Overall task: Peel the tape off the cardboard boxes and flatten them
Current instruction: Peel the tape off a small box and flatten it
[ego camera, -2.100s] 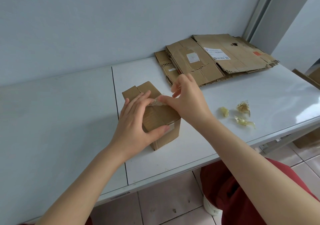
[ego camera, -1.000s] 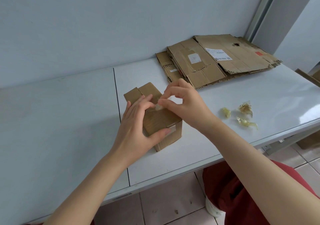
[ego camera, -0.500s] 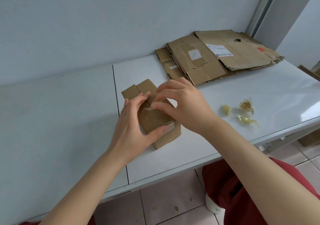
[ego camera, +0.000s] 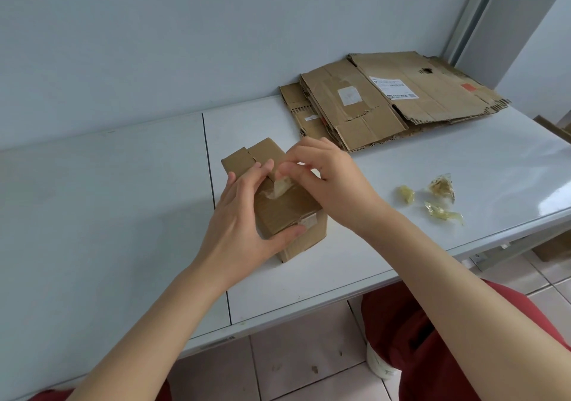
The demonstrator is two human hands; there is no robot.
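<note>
A small brown cardboard box (ego camera: 287, 212) stands on the white table (ego camera: 108, 199) near its front edge. My left hand (ego camera: 244, 224) grips the box, fingers laid over its top and thumb against the near side. My right hand (ego camera: 327, 181) pinches a strip of clear tape (ego camera: 279, 190) that lifts off the top seam of the box. A short bit of tape (ego camera: 309, 221) still clings to the near top edge.
A stack of flattened cardboard boxes (ego camera: 392, 97) lies at the back right against the wall. Three crumpled wads of peeled tape (ego camera: 438, 199) sit to the right of the box. More cardboard (ego camera: 556, 128) shows past the table's right edge.
My right hand has worked the tape end loose and pulled it up from the top seam. My left hand kept its hold on the box, which stayed in place.
</note>
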